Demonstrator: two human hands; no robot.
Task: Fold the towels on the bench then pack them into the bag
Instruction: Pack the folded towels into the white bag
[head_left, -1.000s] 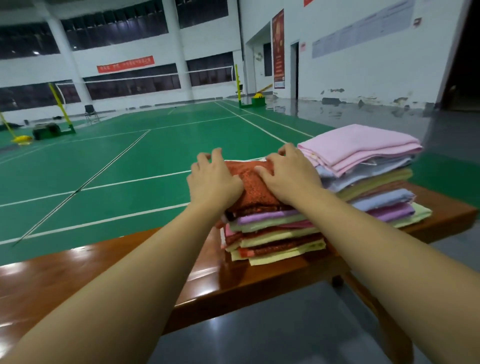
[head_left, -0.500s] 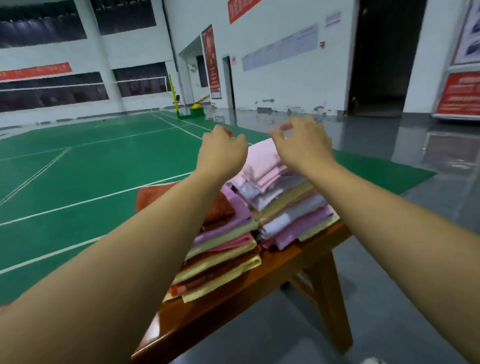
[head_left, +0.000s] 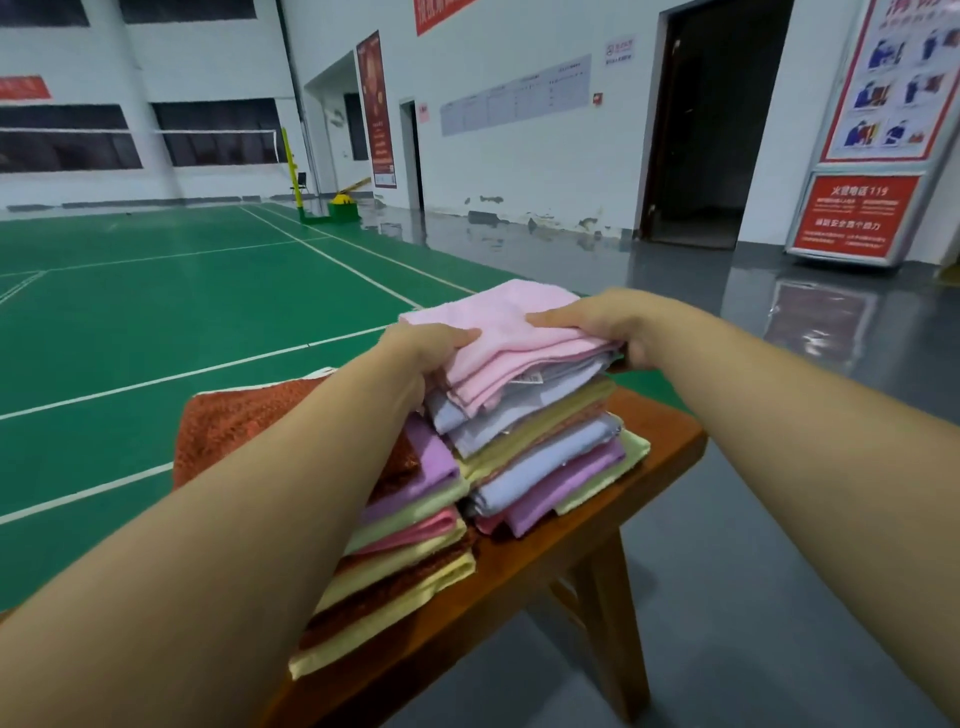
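Both hands clasp the far stack (head_left: 540, 415) on the surface (head_left: 670, 436): left hand (head_left: 431, 345) and right hand (head_left: 597, 322) grip the pink towel (head_left: 498, 322) from opposite sides, likely to lift several together. No bag shows.

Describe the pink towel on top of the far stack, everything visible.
The pink towel is pale, soft terry, folded into several layers, lying flat atop the far stack. A white label shows under its near edge. The left hand grips its left side; the right hand holds its right edge.
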